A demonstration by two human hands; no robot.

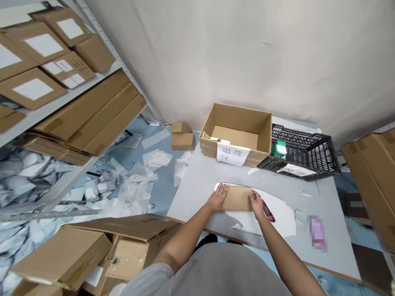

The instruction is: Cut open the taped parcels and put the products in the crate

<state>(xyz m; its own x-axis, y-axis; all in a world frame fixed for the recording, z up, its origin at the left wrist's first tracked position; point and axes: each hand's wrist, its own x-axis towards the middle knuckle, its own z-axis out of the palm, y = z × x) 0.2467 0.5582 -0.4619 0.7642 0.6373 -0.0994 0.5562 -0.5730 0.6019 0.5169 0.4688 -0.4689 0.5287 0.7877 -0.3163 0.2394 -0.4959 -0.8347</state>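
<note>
- Head view: flat kraft cardboard carton (237, 199) lay on the grey bench (191, 201), long axis running left to right across the person, between both hands.
- Left hand (218, 197): fingers (223, 190) spread wide, flat on the carton's left end.
- Right hand (255, 204): fingers (253, 195) on the right end, grip unclear; this hand nearer the red utility knife (268, 210).
- Carton looked plain and unmarked, resting on a white paper sheet (279, 218).

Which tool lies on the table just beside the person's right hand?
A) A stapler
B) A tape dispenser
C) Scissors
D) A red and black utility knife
D: the red and black utility knife lies just beside the right hand.
</note>
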